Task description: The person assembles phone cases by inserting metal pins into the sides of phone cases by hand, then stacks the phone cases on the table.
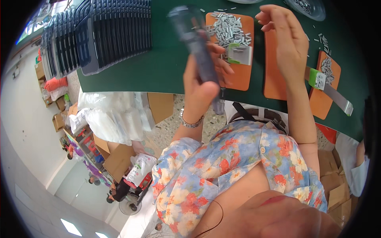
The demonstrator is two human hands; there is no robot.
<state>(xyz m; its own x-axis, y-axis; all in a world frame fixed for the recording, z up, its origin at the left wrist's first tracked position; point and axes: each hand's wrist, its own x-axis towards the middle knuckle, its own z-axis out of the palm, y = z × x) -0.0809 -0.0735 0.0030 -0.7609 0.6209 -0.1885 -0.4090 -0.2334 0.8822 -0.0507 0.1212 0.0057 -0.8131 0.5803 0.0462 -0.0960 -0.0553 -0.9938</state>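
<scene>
My left hand [195, 97] grips a long dark plastic part [204, 63], blurred by motion, held tilted above the table's near edge. The thumb lies across it, and the fingers show on its far side. Just beyond is an orange board [238, 81] with a heap of small silver metal pins [230, 29] and a metal plate with green tape [242, 54]. My right hand [293, 43] hovers over a second orange board [273, 81], its fingers loosely bent and apart. Nothing shows in them.
Dark plastic frames [115, 35] stand in a long row at the left of the green table [166, 75]. To the right, a third orange board [321, 104] bears pins and a metal strip [337, 99]. A clear bowl [313, 11] sits at the back; plastic-wrapped bundles [115, 119] lie below left.
</scene>
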